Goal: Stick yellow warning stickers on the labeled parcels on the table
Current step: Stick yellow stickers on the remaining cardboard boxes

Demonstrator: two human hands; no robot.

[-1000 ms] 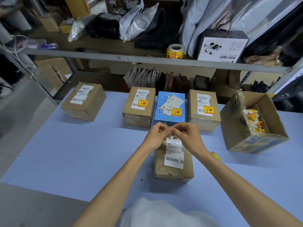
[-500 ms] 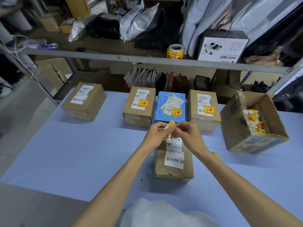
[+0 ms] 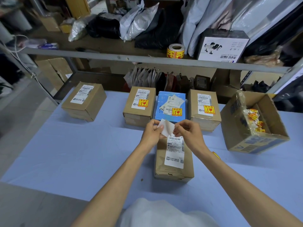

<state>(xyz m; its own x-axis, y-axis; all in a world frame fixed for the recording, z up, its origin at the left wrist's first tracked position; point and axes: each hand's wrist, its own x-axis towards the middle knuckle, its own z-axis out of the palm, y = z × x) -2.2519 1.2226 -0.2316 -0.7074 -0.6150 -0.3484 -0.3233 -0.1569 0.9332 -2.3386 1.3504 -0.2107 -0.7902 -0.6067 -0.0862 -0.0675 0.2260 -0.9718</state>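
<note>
My left hand (image 3: 151,134) and my right hand (image 3: 188,132) both pinch a small sticker (image 3: 166,126) whose pale back faces me, held above the far end of a brown labeled parcel (image 3: 173,167) in front of me. That parcel shows a white shipping label and no yellow sticker. At the back of the table stand a brown parcel (image 3: 139,105), a blue parcel (image 3: 170,106) and another brown parcel (image 3: 204,110), each with a yellow warning sticker. A brown parcel (image 3: 84,100) at the far left carries only a white label.
An open cardboard box (image 3: 255,140) at the right holds a bag of several loose yellow stickers. A yellow sticker (image 3: 216,155) lies on the blue table beside my right forearm. A sticker roll (image 3: 175,50) stands on the shelf above, among bags and boxes.
The sticker between my fingers has turned: half a second ago its yellow face showed, now its pale back is spread out between both hands. The hands stay above the near parcel.
</note>
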